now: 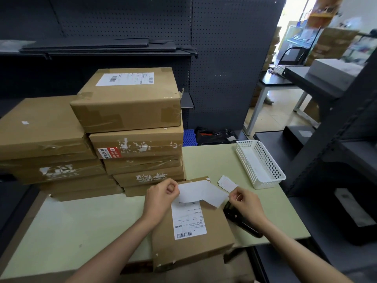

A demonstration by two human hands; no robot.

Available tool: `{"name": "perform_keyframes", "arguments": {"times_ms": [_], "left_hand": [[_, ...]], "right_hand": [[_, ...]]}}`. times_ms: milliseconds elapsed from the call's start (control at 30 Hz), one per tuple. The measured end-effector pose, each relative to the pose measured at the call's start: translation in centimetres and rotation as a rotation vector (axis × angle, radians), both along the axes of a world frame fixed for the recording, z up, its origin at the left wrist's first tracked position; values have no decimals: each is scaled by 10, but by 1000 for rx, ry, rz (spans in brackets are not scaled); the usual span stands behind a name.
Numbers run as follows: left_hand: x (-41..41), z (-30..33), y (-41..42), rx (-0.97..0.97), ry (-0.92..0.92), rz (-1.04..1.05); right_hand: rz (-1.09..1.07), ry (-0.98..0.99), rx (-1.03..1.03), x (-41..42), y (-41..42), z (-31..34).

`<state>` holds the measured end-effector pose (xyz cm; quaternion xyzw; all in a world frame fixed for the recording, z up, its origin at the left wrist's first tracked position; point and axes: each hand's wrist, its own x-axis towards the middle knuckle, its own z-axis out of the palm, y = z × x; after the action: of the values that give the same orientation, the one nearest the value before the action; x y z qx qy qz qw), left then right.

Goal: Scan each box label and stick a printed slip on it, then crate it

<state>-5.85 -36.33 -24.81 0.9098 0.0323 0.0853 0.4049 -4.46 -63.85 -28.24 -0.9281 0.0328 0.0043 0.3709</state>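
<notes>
Both hands pinch one white slip (201,193) by its ends: the left hand (161,196) nips the left edge between thumb and curled fingers, and the right hand (245,202) nips the right corner the same way, so the paper is held over the far end of the flat cardboard box (191,227) lying nearest on the table (85,225). The slip's lower right part looks folded or peeling; whether that is backing coming away I cannot tell. To do this step well, I would judge it best to keep the slip taut and level, lay one edge down first on bare cardboard beside or above the printed label (188,219), then smooth across so no crease forms, leaving the barcode uncovered. A dark handheld device, probably the scanner (241,222), lies on the table just beside the box's right edge, under the right wrist. A few small paper scraps (225,183) lie near the white plastic basket (260,163) at the right of the table. Two stacks of taped boxes (126,127) stand behind, touching the near box's far end, apparently yet to be handled.
</notes>
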Motion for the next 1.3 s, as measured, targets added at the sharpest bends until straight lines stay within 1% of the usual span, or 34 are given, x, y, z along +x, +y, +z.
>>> {"name": "perform_keyframes", "arguments": {"times_ms": [233,367,467,600,733,967,1167,1233,1300], "left_hand": [[7,0,-29,-39,4,-41],[20,-1,-47,-42,-38,-39],[29,-3,-63,-105,-33,-67],[31,-5,-99,-142,-25,-202],[43,-10,-129,-203,25,-230],[59,-18,-156,-279,69,-108],[62,-33,-152,-354,154,45],[60,-39,-148,-382,168,115],[59,-43,-145,-431,169,193]], "right_hand": [[-146,62,-53,-5,-46,-8],[-230,35,-54,-2,-78,-4],[-293,-7,-11,6,-100,1],[-283,-56,28,27,-122,11],[-241,-91,37,54,-136,22],[-207,-75,28,102,-161,18],[-187,71,-28,138,-173,1],[-135,92,-29,140,-165,-3],[-20,107,-9,136,-149,-6]]}}
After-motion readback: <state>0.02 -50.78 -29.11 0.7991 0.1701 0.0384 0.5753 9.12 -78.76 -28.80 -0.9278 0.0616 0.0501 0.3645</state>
